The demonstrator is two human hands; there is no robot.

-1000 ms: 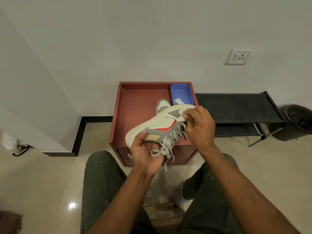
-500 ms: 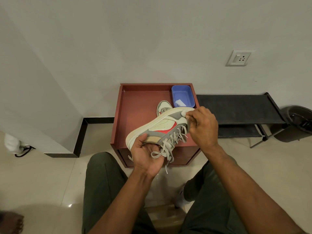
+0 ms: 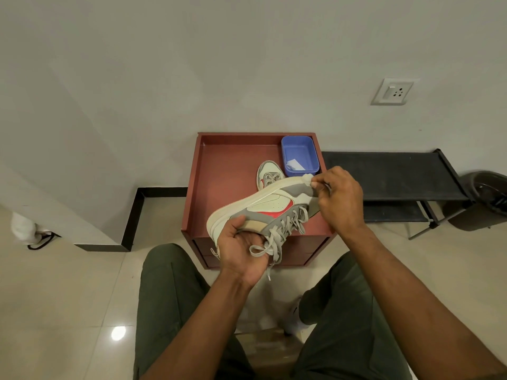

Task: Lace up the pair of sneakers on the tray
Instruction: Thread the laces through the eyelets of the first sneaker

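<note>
Closest to me, my left hand [image 3: 241,250] has its fingers [image 3: 262,260] curled around the heel end of the sneaker [image 3: 263,209], gripping it with the loose grey laces [image 3: 277,239] spilling over my palm. The shoe's tipped on its side, sole facing away from me, held up over the front edge of the red tray [image 3: 225,165]. My right hand [image 3: 338,198] is at the toe end, fingertips pinching the toe. Further back, the second sneaker [image 3: 270,174] sits on the tray, toe pointing away from me, mostly hidden behind the one I'm holding. Just beside it, in the tray's far right corner, there's a blue tub [image 3: 300,154] with a small white scrap [image 3: 295,164] in it, can't tell what.
</note>
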